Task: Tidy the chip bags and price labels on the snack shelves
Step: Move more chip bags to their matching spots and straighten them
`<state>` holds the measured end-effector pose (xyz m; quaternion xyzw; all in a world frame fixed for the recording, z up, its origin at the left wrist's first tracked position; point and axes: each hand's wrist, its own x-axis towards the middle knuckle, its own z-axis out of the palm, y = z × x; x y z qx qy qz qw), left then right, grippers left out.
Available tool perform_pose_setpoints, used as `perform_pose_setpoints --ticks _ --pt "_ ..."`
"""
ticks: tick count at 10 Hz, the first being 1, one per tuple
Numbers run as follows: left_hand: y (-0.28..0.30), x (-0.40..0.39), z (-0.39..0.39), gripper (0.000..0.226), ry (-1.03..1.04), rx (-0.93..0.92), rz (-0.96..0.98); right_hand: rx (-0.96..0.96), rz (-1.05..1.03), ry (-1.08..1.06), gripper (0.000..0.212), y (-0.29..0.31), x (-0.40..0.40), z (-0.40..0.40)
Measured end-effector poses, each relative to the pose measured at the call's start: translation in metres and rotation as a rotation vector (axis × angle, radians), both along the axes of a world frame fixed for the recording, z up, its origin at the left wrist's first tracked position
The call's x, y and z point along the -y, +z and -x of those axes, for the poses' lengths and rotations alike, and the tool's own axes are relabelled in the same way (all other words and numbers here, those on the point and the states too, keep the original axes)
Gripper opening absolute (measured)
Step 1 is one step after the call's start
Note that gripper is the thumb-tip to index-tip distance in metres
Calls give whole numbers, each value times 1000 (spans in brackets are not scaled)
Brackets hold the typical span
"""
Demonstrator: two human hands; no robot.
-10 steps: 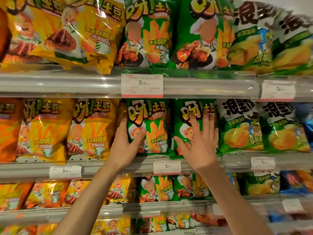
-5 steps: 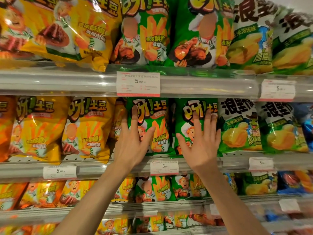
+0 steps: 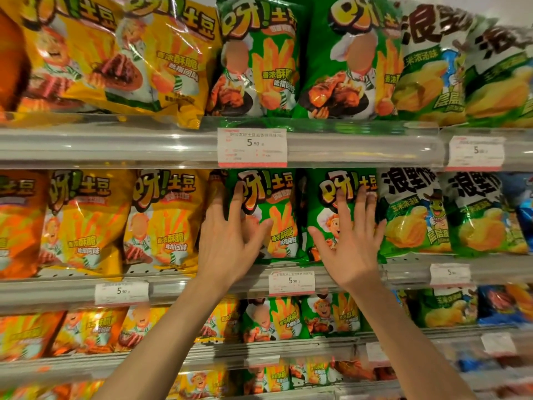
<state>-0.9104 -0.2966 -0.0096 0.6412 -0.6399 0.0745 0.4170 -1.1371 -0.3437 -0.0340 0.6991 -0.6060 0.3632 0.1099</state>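
On the middle shelf, my left hand (image 3: 230,243), which gripped a glossy green chip bag's (image 3: 271,215) edge a second ago, now lies flat on it, fingers spread; my right hand (image 3: 350,243) presses the neighbouring green bag (image 3: 331,203) likewise, squaring both upright.

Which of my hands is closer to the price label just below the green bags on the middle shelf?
Right. The right hand is just above and right of the price label; the left hand is above it, farther left.

Bright even store light; glare on glossy bags (image 3: 161,62); edges blurred, bowed by wide-angle lens.
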Motion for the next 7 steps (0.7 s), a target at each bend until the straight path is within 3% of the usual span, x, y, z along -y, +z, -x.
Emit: perform_pose_setpoints --ticks 3,7 --pt "9 -19 -25 63 -87 90 64 51 40 -2 87 11 -26 -20" --pt "13 -88 -27 66 -65 45 81 95 16 126 74 26 -87 -4"
